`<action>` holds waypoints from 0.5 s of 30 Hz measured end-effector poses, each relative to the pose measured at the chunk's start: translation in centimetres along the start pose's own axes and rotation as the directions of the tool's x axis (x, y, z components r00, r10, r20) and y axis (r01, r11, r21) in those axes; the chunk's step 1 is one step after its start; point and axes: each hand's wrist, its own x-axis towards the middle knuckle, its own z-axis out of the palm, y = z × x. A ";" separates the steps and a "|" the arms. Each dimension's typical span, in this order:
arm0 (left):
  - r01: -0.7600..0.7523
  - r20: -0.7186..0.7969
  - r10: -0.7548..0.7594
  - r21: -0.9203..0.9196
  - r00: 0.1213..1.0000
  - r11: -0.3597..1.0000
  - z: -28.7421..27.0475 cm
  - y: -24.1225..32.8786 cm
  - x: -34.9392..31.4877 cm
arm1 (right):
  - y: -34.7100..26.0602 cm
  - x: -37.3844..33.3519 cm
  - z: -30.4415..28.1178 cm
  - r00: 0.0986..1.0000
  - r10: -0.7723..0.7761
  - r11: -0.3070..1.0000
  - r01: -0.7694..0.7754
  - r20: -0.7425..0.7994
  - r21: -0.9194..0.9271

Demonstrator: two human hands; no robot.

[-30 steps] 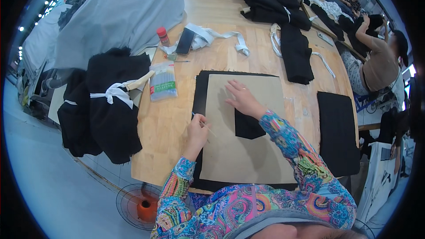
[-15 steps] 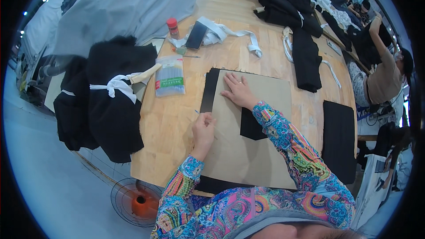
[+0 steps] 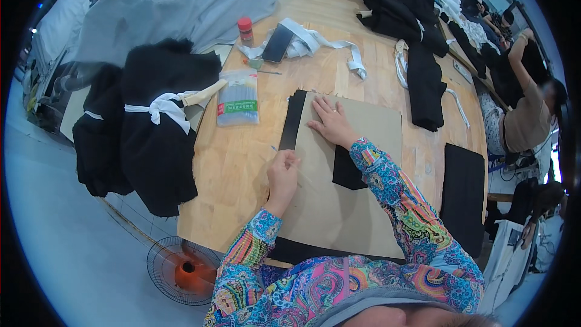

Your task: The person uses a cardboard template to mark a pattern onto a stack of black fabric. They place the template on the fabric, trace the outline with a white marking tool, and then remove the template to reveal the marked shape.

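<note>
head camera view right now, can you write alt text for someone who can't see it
A person's right hand rests flat on a large tan sheet over black cloth, while the left hand holds a thin stick at the sheet's left edge. Beyond them on the wooden table are a phone, a clear packet and a red-capped jar.

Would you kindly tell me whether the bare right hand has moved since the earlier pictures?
Yes: the right hand has shifted left, toward the upper-left corner of the flat, beige, paper-like sheet.
</note>
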 end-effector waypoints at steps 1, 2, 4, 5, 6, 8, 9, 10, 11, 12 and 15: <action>-0.002 -0.003 0.002 0.005 1.000 1.000 0.0 0.1 0.0 | 0.0 0.0 0.0 1.000 -0.001 1.000 0.001 0.003 0.002; -0.006 -0.006 0.006 -0.001 1.000 1.000 -0.1 0.0 0.0 | -0.1 0.1 0.1 1.000 -0.002 1.000 0.002 0.006 0.004; -0.011 -0.012 0.011 -0.012 1.000 1.000 -0.2 0.1 0.0 | -0.2 0.2 0.2 1.000 -0.006 1.000 0.006 0.006 -0.008; -0.009 -0.014 0.009 0.001 1.000 1.000 -0.3 0.3 0.0 | -0.2 0.3 0.3 1.000 -0.008 1.000 0.008 0.006 -0.014; -0.006 -0.017 0.006 0.014 1.000 1.000 -0.4 0.4 0.0 | -0.2 0.4 0.3 1.000 -0.010 1.000 0.010 -0.003 -0.020; 0.011 0.017 -0.013 0.069 1.000 0.998 -1.2 1.3 -0.7 | 0.0 0.2 0.7 1.000 -0.010 1.000 0.010 -0.016 -0.021; 0.021 0.052 -0.026 0.107 0.998 0.994 -2.0 1.8 -1.3 | 0.1 0.3 0.8 1.000 -0.011 1.000 0.011 -0.018 -0.025; 0.029 0.090 -0.042 0.144 0.995 0.989 -2.9 2.6 -2.2 | 0.2 0.2 0.6 1.000 -0.007 1.000 0.007 -0.019 -0.029; 0.068 0.120 -0.091 0.189 0.989 0.980 -4.0 3.0 -3.3 | 0.1 0.3 0.6 1.000 -0.011 1.000 0.010 -0.020 -0.028; 0.105 0.148 -0.142 0.234 0.979 0.967 -5.2 3.4 -4.9 | 0.0 0.4 0.7 1.000 -0.014 1.000 0.014 -0.015 -0.027; 0.166 0.173 -0.226 0.304 0.959 0.938 -7.6 3.4 -9.6 | 0.0 0.3 0.5 1.000 -0.013 0.999 0.013 -0.008 -0.033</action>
